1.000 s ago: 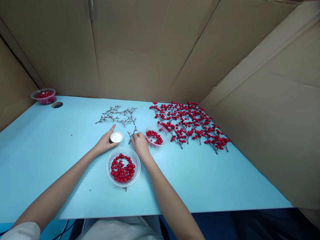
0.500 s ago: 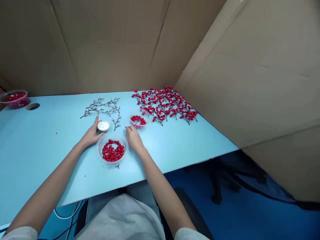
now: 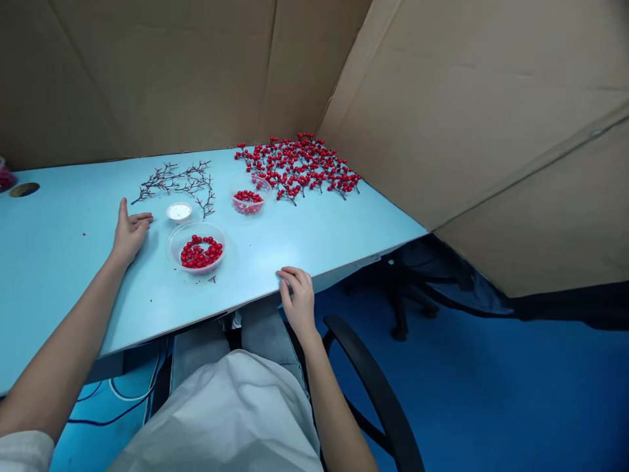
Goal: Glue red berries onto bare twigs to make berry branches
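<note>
My left hand [image 3: 130, 235] rests on the table left of the small white dish [image 3: 179, 212], fingers apart and holding nothing. My right hand [image 3: 299, 295] is at the table's front edge, fingers loosely spread with nothing between them. Between the hands, nearer the left one, stands a clear bowl [image 3: 171, 248] of red berries [image 3: 201, 252]. Behind it to the right is a smaller clear container [image 3: 249, 208] with more berries. Bare brown twigs [image 3: 171, 179] lie behind the dish.
Many red-berried sprigs [image 3: 299, 164] cover the table's back right. A round hole [image 3: 24, 190] and part of a berry container [image 3: 6, 178] are at the far left. Cardboard walls stand behind and right. A black chair armrest [image 3: 378, 387] is at lower right.
My right hand has moved from beside the containers to the table's front edge. My left hand has drawn left, away from the dish and bowl. The view has shifted right and down.
</note>
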A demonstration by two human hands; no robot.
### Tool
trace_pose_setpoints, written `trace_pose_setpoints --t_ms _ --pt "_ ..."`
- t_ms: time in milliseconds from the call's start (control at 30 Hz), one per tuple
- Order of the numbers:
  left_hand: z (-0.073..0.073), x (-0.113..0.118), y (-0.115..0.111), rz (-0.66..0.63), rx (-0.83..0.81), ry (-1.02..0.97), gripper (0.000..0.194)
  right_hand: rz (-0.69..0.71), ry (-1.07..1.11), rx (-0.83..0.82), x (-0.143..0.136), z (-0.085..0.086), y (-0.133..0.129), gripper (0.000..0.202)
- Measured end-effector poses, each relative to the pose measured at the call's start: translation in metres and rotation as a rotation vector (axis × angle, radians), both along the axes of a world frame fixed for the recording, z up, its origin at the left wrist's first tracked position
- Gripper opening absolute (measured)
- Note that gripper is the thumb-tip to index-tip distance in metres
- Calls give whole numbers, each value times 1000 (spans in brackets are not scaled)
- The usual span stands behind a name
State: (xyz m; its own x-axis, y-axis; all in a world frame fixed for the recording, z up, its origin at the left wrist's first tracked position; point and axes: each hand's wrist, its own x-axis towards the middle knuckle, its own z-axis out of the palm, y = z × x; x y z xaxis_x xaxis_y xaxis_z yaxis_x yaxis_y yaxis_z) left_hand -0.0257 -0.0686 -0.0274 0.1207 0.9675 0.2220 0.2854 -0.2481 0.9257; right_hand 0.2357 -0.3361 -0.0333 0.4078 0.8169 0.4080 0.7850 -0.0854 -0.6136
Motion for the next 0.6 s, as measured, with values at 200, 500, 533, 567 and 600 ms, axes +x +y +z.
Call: trace_pose_setpoints --t_ms 200,500,533,567,600 --pt "3 -7 -16 154 -29 -103 38 274 -68 -53 -51 15 35 21" --pt "-3 -3 -17 179 34 34 32 459 -143 -100 -69 19 59 8" --pt "-3 0 -15 139 43 68 34 493 -130 -86 -61 23 56 9" --pt "-2 3 -14 92 54 106 35 535 -75 -55 -51 29 53 10" --pt "-1 7 -12 41 68 148 37 540 -35 -20 -40 37 53 11"
